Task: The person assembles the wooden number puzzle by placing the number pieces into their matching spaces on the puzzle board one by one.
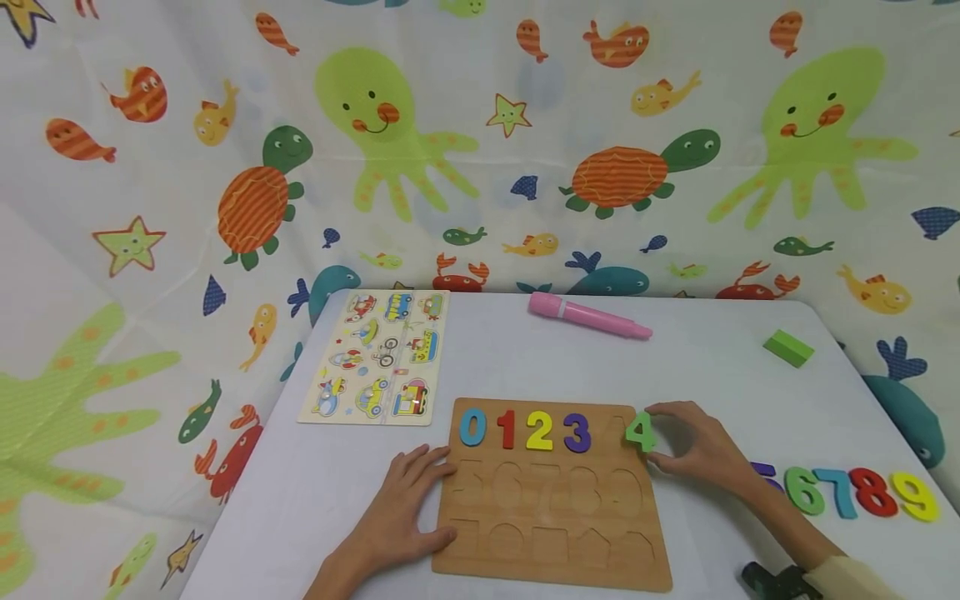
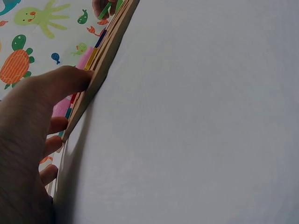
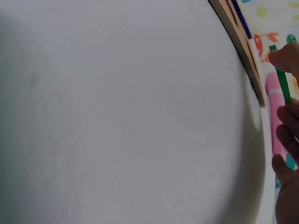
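A wooden number board (image 1: pixel 551 500) lies flat at the front middle, its top row holding a blue 0 (image 1: pixel 473 427), red 1 (image 1: pixel 506 429), yellow 2 (image 1: pixel 539 431) and purple 3 (image 1: pixel 577 433). My right hand (image 1: pixel 697 446) pinches a green number 4 (image 1: pixel 641 432) between thumb and fingers over the board's upper right corner. In the right wrist view the green piece (image 3: pixel 281 79) is seen edge-on in the fingers. My left hand (image 1: pixel 397 512) rests on the table, with thumb and fingertips at the board's left edge. The lower rows show shallow outlined recesses.
To the right lie a purple 5 (image 1: pixel 767 475), partly behind the right forearm, green 6 (image 1: pixel 805 490), blue 7 (image 1: pixel 838 492), red 8 (image 1: pixel 873 492) and yellow 9 (image 1: pixel 915 497). A vehicle picture board (image 1: pixel 378 362), pink marker (image 1: pixel 588 317) and green block (image 1: pixel 788 348) lie further back.
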Demonstrator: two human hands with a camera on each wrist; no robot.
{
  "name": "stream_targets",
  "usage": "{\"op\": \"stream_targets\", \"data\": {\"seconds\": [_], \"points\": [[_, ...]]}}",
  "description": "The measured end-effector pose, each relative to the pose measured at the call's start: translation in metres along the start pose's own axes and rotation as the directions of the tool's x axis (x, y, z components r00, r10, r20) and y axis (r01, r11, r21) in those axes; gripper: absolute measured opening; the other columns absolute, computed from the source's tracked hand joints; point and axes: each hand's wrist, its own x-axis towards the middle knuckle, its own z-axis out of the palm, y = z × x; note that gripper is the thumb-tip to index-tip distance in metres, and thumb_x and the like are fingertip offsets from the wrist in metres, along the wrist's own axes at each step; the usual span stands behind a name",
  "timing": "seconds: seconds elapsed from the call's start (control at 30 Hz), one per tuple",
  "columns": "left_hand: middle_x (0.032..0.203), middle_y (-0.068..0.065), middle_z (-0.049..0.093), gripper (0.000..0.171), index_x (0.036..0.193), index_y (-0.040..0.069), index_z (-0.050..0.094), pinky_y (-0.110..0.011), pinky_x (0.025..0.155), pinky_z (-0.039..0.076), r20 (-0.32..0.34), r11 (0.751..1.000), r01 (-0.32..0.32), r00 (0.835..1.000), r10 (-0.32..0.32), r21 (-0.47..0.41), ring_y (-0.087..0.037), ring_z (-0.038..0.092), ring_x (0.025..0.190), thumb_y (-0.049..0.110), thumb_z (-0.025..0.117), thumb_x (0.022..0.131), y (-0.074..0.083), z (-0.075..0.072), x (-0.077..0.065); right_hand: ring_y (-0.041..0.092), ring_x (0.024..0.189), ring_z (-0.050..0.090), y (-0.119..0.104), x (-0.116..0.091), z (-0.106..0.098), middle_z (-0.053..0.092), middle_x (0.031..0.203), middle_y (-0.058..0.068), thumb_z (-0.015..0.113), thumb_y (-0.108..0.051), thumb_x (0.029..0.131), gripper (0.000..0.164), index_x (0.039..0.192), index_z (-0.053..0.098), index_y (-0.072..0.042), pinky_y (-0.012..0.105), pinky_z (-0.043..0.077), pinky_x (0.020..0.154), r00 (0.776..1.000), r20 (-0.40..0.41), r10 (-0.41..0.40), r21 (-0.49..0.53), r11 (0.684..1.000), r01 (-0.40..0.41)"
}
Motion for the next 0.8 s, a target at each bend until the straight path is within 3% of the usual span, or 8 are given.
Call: {"op": "stream_targets", "data": {"seconds": [0.3, 0.8], "points": [[0.155, 0.003, 0.037, 0.076, 0.138, 0.021, 0.055, -0.061, 0.111, 0.02, -0.023, 1.0, -0.011, 1.0, 0.011, 0.003, -0.028, 0.025, 0.143, 0.055, 0.075, 0.074, 0.0, 0.0, 0.0, 0.022, 0.118, 0.052, -0.006, 0.006, 0.019, 0.061, 0.124, 0.001, 0.092, -0.027, 0.068, 0.067, 0.127, 0.063, -0.015, 0.012, 0.03, 0.1, 1.0, 0.007, 0.013, 0.076, 0.997, -0.013], [0.155, 0.006, 0.035, 0.075, 0.139, 0.024, 0.053, -0.059, 0.112, 0.02, -0.012, 1.0, 0.004, 1.0, -0.004, 0.019, -0.026, 0.024, 0.144, 0.059, 0.073, 0.075, -0.001, 0.003, 0.0, 0.026, 0.12, 0.052, -0.004, 0.007, 0.028, 0.061, 0.128, 0.003, 0.092, -0.027, 0.068, 0.069, 0.13, 0.064, -0.015, 0.013, 0.027, 0.103, 1.0, -0.008, -0.009, 0.087, 0.996, 0.009]]}}
